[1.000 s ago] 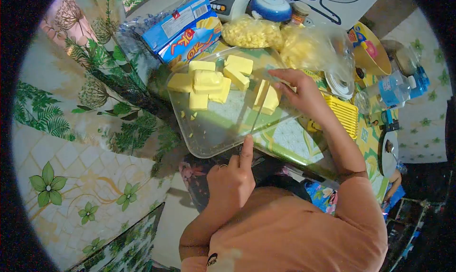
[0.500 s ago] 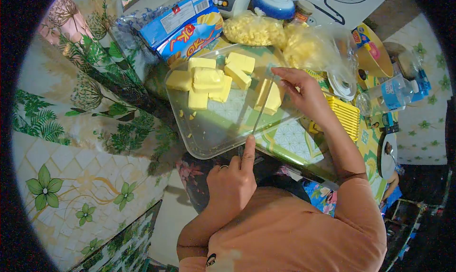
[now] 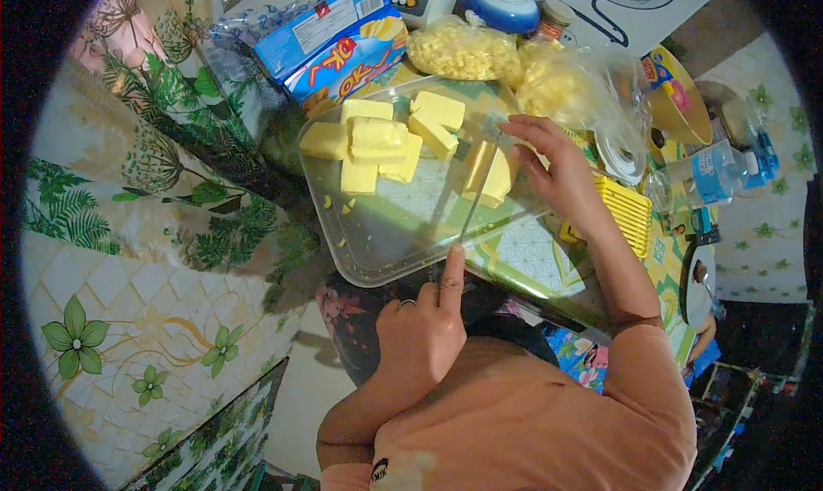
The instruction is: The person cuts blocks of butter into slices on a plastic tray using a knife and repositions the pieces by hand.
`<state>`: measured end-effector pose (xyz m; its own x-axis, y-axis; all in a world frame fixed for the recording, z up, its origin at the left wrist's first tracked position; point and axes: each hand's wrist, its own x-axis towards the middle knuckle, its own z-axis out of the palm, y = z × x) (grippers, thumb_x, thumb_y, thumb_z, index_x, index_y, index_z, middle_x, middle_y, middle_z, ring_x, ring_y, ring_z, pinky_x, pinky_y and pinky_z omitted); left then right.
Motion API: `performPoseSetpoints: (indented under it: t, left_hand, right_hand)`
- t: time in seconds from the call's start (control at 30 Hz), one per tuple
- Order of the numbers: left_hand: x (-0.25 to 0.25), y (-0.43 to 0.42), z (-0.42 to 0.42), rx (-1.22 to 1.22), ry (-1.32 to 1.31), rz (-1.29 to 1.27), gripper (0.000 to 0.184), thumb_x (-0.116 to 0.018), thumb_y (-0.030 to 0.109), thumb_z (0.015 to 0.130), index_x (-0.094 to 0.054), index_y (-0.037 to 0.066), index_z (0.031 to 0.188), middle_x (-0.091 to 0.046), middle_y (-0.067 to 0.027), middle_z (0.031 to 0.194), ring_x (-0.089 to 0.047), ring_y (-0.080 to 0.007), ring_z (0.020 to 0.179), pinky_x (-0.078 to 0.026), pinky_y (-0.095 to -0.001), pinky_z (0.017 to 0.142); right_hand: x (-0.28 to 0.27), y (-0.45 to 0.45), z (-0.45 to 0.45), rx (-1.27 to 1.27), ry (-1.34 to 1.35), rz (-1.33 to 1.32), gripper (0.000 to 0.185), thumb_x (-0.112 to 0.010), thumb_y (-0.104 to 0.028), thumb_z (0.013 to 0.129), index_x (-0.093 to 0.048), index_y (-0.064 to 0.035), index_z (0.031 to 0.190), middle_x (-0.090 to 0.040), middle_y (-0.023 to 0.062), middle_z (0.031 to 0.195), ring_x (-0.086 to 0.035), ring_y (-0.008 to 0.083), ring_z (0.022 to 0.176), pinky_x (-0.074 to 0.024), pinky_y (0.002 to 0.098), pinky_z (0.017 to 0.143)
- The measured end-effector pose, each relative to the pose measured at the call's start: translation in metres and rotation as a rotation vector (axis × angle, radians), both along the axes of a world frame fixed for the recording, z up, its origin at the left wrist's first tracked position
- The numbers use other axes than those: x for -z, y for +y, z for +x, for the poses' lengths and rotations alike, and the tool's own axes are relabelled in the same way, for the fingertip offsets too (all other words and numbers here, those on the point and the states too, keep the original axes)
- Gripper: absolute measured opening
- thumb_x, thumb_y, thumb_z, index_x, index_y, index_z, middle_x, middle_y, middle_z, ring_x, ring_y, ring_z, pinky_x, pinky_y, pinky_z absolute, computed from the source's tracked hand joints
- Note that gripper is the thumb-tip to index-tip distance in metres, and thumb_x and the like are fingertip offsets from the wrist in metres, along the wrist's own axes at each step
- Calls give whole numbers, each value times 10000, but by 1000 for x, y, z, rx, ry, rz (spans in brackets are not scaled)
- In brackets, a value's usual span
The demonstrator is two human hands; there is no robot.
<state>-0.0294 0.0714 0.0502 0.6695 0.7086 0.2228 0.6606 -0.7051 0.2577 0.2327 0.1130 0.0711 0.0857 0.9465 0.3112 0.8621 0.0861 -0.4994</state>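
A clear plastic tray (image 3: 369, 272) holds several pale yellow blocks (image 3: 377, 141) that look like butter, some of them stacked. My left hand (image 3: 420, 332) is closed round a knife's handle, mostly hidden in the fist, with the index finger stretched along the top. The thin knife blade (image 3: 471, 212) runs away from me across a yellow block (image 3: 495, 178) at the tray's right side. Beside the far end of the blade is my right hand (image 3: 553, 161), fingers bent and thumb apart. Whether its fingertips touch the blade I cannot tell.
Behind the tray are a blue snack box (image 3: 343, 50), a bag of yellow pieces (image 3: 463, 52), a second bag (image 3: 561, 84) and a blue bowl (image 3: 501, 7). To the right are a yellow slotted rack (image 3: 626, 212), a water bottle (image 3: 711, 174) and a yellow tub (image 3: 686, 97).
The right hand's fingertips have shifted slightly to the right, away from the blade's far end, and spread a little. The left hand and knife are almost unmoved.
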Motion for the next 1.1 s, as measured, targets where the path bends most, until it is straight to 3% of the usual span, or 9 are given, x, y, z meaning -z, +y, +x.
performPoseSetpoints:
  t: [0.27, 0.57, 1.1]
  left_hand:
    - [-2, 0, -1, 1, -20, -15, 738, -637, 112, 693, -485, 85, 1415, -518, -1, 599, -501, -175, 409, -450, -329, 424]
    - [-4, -1, 2, -10, -39, 12, 715, -632, 107, 699, -502, 81, 1401, -506, 2, 583, -486, -172, 395, -445, -323, 413]
    - [-5, -1, 3, -6, -19, 11, 704, -627, 98, 703, -508, 77, 1396, -494, 4, 588, -482, -165, 397, -447, -313, 419]
  right_hand:
    - [-3, -2, -1, 1, -65, 1, 323, -591, 26, 867, -648, -62, 1172, -603, 136, 1235, -598, 323, 1108, -488, 383, 928]
    - [-4, -2, 0, -3, -90, -11, 336, -602, -4, 865, -650, -79, 1189, -639, 117, 1205, -589, 320, 1114, -467, 394, 957]
    - [3, -2, 1, -8, -121, 36, 341, -621, -49, 848, -654, -91, 1184, -640, 110, 1194, -603, 335, 1038, -494, 399, 901]
